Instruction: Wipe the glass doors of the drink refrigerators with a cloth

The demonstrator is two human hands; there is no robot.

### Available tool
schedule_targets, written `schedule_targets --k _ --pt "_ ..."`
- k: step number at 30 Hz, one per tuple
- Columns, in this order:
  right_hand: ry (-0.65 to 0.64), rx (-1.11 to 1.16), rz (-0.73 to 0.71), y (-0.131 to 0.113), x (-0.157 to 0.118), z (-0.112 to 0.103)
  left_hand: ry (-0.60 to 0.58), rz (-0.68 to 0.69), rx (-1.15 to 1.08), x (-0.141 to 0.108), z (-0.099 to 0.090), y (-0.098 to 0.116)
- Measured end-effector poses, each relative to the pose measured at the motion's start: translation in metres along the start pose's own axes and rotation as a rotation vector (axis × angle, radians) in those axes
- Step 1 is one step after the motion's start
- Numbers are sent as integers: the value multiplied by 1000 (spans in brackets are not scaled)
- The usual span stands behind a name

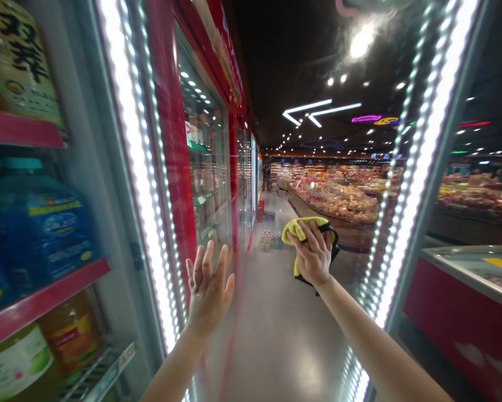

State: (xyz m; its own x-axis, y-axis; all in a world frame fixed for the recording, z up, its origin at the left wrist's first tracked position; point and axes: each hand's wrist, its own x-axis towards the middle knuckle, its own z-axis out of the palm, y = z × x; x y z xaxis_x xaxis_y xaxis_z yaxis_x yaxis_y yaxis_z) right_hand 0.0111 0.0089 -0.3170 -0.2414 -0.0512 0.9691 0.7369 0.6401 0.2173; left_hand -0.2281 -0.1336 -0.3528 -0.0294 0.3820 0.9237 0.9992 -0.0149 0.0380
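A yellow cloth with a black edge (295, 226) lies under the fingers of my right hand (315, 257), which presses it against a see-through glass door pane (276, 312). Part of the cloth hangs below and behind that hand. Raised with its fingers spread, my left hand (209, 285) holds nothing. It is close to the same pane, left of the cloth; whether the palm touches the glass I cannot tell. Bright LED strips run beside the pane, one on the left (135, 139) and one on the right (422, 145).
Drink shelves stand close on my left, with blue bottle packs (58, 229) and an amber bottle (72, 335). Beyond the glass are a red-framed fridge (183, 167), a heaped produce display (338, 195), a red chest freezer (464, 324) and several bottles on the floor (269, 240).
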Motion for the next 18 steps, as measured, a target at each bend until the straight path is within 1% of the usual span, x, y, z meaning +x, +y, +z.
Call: schedule_targets --k 2,3,4,5,7,9,10,11,12,13,14,16,17,18 --pt "61 -33 141 -10 19 9 9 -13 -9 -1 0 -3" --pt "69 -40 176 -19 26 14 10 -15 -11 -1 1 -3" --pt "57 -40 177 -28 30 18 10 -16 -11 0 3 -3" --pt "26 -33 140 -35 29 21 9 -16 -13 0 4 -3" --pt "-71 -2 -27 -41 17 19 6 -14 -17 -1 4 -3" --pt "-155 36 -210 -34 -1 11 1 -7 -20 -2 3 -7" --pt "-170 45 -257 -27 -7 7 1 -5 -17 -3 2 -10" --pt "-165 45 -256 -22 -9 3 1 -4 -11 -4 0 -14" --pt "-136 34 -205 -19 -6 2 4 -3 -4 -5 -1 -17" --pt "-92 15 -116 -19 1 3 7 -2 3 -6 -2 -20" --pt "-43 -3 -16 -23 11 7 9 0 10 -6 -3 -22" --pt "27 -27 137 -44 36 19 6 10 21 -6 -3 -25" --pt "30 -25 151 -57 46 25 4 16 27 -6 -3 -26" --pt "13 -17 131 -69 52 30 1 23 35 -6 -4 -26"
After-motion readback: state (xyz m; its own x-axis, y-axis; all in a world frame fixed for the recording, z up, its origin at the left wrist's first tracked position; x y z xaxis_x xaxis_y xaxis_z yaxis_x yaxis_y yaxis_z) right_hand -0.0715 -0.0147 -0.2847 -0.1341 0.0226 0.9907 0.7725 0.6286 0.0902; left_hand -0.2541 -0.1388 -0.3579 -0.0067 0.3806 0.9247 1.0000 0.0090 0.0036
